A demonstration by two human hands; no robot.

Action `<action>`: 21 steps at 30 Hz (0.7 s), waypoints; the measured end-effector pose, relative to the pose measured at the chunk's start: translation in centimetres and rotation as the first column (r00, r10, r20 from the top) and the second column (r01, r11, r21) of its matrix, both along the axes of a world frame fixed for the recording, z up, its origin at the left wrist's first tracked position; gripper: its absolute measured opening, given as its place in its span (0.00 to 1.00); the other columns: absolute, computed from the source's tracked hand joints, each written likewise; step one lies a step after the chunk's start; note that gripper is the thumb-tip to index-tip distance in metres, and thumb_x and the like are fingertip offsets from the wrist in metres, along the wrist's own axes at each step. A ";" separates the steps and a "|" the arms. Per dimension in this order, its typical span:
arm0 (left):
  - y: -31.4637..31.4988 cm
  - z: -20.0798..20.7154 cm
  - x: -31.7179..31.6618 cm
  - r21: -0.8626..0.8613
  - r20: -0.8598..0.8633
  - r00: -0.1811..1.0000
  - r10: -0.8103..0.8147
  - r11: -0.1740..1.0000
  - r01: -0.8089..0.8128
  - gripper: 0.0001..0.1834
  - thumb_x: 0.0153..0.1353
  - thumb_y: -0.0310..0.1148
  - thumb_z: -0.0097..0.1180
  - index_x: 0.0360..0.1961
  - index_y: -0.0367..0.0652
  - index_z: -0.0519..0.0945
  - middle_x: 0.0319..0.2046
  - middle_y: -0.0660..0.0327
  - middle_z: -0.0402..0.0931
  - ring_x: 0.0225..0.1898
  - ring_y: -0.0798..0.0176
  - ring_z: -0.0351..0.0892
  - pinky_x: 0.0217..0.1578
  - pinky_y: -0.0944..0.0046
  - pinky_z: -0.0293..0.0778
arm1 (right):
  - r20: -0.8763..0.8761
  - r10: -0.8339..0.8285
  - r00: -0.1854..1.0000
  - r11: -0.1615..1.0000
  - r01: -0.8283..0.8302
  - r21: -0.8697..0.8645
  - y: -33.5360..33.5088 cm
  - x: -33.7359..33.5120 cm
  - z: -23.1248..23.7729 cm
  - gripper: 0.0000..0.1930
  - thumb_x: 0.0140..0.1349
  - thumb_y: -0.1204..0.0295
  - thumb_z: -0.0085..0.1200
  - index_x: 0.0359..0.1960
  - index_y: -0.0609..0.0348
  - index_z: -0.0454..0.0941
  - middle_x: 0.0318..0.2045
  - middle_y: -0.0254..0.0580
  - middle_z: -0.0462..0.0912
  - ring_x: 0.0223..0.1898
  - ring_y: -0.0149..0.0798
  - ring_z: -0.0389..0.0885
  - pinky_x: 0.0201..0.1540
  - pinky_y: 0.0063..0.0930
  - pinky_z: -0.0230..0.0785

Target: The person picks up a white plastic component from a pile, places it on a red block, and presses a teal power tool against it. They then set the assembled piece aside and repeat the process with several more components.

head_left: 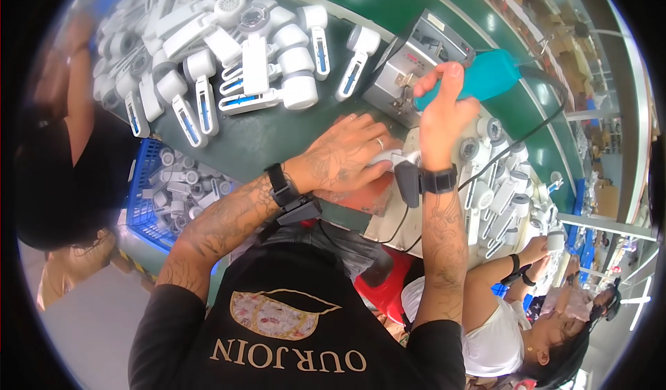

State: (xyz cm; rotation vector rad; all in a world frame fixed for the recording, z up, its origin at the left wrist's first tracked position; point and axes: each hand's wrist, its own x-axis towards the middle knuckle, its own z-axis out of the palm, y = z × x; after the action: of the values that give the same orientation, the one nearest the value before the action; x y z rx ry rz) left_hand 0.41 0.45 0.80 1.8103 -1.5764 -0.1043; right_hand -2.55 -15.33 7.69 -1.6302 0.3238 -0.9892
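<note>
My right hand (446, 123) is wrapped round a teal electric screwdriver (491, 75), its thumb raised along the body. The tool's front end is at a grey metal box (409, 64) that looks like a screw feeder. Lower and to the left, my left hand (354, 151) is curled over a white plastic part (397, 157), most of which its fingers and my right wrist hide. Beneath that hand lies a reddish mat (361, 197). Black bands with small dark modules circle both my wrists.
White round-headed, slotted-handle units (253, 67) are heaped at the far left. A blue crate (142, 203) of smaller white parts stands below them. More white units (496, 189) lie at right, near the screwdriver's black cable (517, 142). Other people sit on both sides.
</note>
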 end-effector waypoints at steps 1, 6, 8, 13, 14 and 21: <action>0.1 -0.2 0.1 -0.015 -0.007 1.000 0.023 1.000 -0.023 0.20 0.60 0.39 0.57 0.53 0.47 0.77 0.43 0.60 0.73 0.47 0.54 0.71 0.49 0.53 0.68 | -0.055 -0.019 0.998 0.999 0.022 0.042 1.1 -0.8 0.9 0.19 0.73 0.57 0.47 0.33 0.64 0.73 0.20 0.38 0.73 0.22 0.32 0.74 0.26 0.27 0.65; -0.2 -0.2 0.3 0.000 -0.034 0.999 0.016 1.000 -0.016 0.20 0.61 0.41 0.58 0.55 0.52 0.79 0.44 0.62 0.75 0.47 0.56 0.71 0.50 0.53 0.67 | 0.052 0.038 0.998 0.982 -0.047 0.182 2.2 -6.8 0.4 0.21 0.73 0.55 0.47 0.39 0.67 0.71 0.20 0.38 0.71 0.22 0.35 0.72 0.28 0.30 0.66; -0.2 0.2 0.2 0.033 -0.071 0.997 0.014 0.999 -0.012 0.21 0.59 0.42 0.60 0.53 0.48 0.78 0.45 0.59 0.72 0.50 0.52 0.70 0.51 0.49 0.68 | 0.019 0.067 0.998 0.991 -0.069 0.119 2.6 -8.0 0.2 0.22 0.72 0.55 0.48 0.42 0.68 0.70 0.20 0.39 0.70 0.22 0.35 0.71 0.28 0.31 0.66; -0.1 0.2 0.1 0.048 -0.090 0.996 0.005 0.999 -0.001 0.21 0.60 0.42 0.59 0.53 0.49 0.78 0.45 0.59 0.72 0.50 0.52 0.70 0.51 0.48 0.68 | 0.003 0.057 0.998 0.991 -0.056 0.124 2.8 -8.6 -0.5 0.22 0.71 0.54 0.49 0.41 0.68 0.69 0.21 0.39 0.71 0.22 0.36 0.71 0.28 0.32 0.66; -0.1 0.3 0.1 0.060 -0.090 0.996 0.004 0.998 0.001 0.21 0.60 0.42 0.59 0.53 0.49 0.78 0.45 0.59 0.73 0.49 0.52 0.70 0.50 0.48 0.68 | 0.015 0.057 0.998 0.987 -0.058 0.152 2.8 -8.6 -0.7 0.22 0.71 0.55 0.49 0.41 0.68 0.69 0.21 0.40 0.71 0.22 0.36 0.71 0.28 0.32 0.67; -0.2 0.1 -0.1 0.043 -0.056 0.998 0.007 0.999 -0.004 0.21 0.61 0.42 0.59 0.54 0.48 0.78 0.44 0.60 0.72 0.49 0.53 0.70 0.49 0.50 0.68 | 0.060 0.116 0.991 0.986 -0.122 0.114 2.4 -8.8 -2.6 0.20 0.71 0.55 0.50 0.37 0.65 0.68 0.20 0.40 0.70 0.21 0.37 0.71 0.26 0.32 0.67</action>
State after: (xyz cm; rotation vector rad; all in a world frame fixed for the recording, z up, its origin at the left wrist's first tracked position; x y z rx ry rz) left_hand 0.29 0.29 0.93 1.8290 -1.5406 -0.1866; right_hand -11.32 -12.91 5.13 -1.4964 0.2412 -0.9044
